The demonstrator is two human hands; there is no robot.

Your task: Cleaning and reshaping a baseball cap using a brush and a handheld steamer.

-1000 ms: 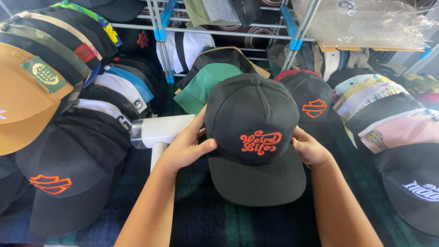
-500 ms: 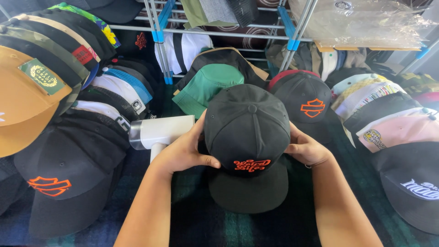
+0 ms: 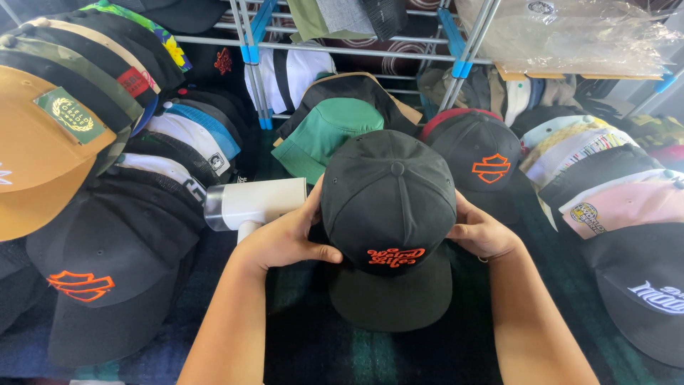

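- Black cap with orange embroidered script, held upright over the dark plaid cloth, brim toward the wearer, crown tipped forward; not yet set among the stock.
- Surrounded by rows of caps: black cap with orange emblem at left, another like it behind, green bucket hat beyond.
- White handheld steamer lying just beside, untouched.
- Left hand clamped on the crown's left side, thumb on front.
- Right hand closed on the right side.
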